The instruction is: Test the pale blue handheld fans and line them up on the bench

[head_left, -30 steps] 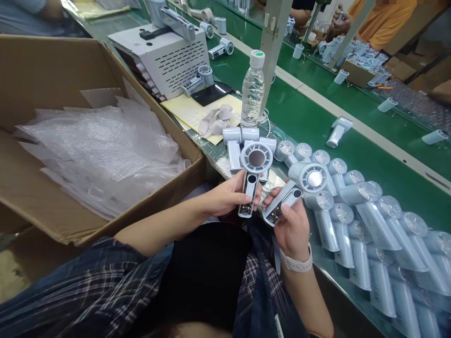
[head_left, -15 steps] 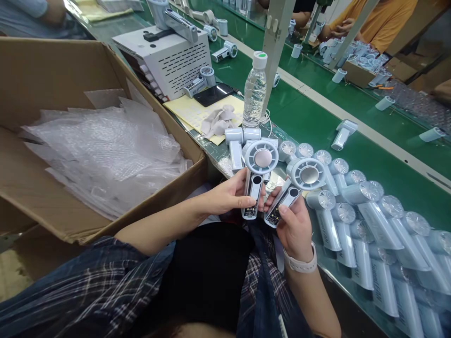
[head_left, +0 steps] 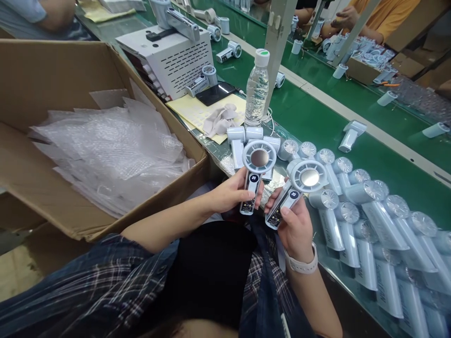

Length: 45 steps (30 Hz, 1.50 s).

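Note:
Two pale-blue handheld fans are held side by side above my lap, their round heads up. My left hand (head_left: 233,191) is closed around the handle of the left handheld fan (head_left: 259,157), thumb on its front. In my right hand (head_left: 296,224), a white band on the wrist, the right handheld fan (head_left: 309,177) leans to the right with my thumb on its handle. Both small round displays are lit and read 20. Just beyond the hands, stacked handheld fans (head_left: 382,225) cover the bench edge on the right.
An open cardboard box (head_left: 151,206) of bubble-wrap bags (head_left: 105,141) stands at the left. A water bottle (head_left: 257,89), a cloth (head_left: 220,119), a phone (head_left: 215,94) and a white vented device (head_left: 183,58) are on the bench. A green conveyor (head_left: 317,112) runs behind; co-workers sit beyond it.
The displays on both fans have gone from dark to lit, showing 20. The left fan has shifted slightly up and left; the view has moved a little.

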### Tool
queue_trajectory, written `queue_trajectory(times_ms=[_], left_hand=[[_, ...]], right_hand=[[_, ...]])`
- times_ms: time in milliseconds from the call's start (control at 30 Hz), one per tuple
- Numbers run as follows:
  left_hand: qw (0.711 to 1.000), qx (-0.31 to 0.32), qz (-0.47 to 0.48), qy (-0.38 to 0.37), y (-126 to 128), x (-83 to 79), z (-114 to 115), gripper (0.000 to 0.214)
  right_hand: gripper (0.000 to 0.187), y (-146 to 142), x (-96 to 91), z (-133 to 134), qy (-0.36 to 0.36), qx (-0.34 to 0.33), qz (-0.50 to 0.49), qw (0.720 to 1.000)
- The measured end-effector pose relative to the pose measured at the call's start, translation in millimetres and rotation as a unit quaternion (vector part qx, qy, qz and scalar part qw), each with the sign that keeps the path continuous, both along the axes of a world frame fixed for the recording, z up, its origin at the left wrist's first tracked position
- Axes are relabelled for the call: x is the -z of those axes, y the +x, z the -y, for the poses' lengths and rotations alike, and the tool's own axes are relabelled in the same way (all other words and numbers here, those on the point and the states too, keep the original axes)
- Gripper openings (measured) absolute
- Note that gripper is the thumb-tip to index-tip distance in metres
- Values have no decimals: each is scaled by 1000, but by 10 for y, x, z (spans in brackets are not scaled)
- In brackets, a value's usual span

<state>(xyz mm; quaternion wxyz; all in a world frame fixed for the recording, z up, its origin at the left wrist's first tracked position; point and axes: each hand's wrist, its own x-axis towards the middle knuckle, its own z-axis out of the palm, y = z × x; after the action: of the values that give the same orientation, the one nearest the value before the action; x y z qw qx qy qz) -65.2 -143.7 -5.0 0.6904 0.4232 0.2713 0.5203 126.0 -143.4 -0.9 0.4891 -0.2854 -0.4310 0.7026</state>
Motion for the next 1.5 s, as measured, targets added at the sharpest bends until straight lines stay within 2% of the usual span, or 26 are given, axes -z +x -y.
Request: queue_trajectory(times_ms=[167,300,400,667,900,1067,1233,1300,1367,1500], left_hand=[[998,-45,13,-33,2,125,-64,53],[1000,-27,-15,5,-26,189,-38,48],[999,-25,-30,38,-40,173,-19,46],[999,7,-51,13,-55,87,-5,51],[998,-36,-51,-12,-44,71,9,47],[995,-30,-90,8,-56,48,16,52],[987,-88,-132,-19,-36,61,35,62],[991,-80,-104,-22,-32,79,39,64],[998,-46,-51,-18,-34,91,43,60],[1000,-10,0,-15,-53,62,74,49]], right_hand=[[26,-33,72,6,-34,19,8,999],[30,-29,108,11,-34,-12,6,999],[26,-39,99,11,-24,3,6,1000],[24,-57,63,5,-45,-11,-24,999],[32,-43,60,-3,-104,-3,-7,995],[28,-60,62,-4,-96,9,4,995],[35,-75,98,-23,-70,-11,-40,997],[44,-71,107,-32,-87,-16,-42,995],[52,-62,113,-37,-106,-6,-27,994],[53,-38,129,-23,-121,17,-15,992]])
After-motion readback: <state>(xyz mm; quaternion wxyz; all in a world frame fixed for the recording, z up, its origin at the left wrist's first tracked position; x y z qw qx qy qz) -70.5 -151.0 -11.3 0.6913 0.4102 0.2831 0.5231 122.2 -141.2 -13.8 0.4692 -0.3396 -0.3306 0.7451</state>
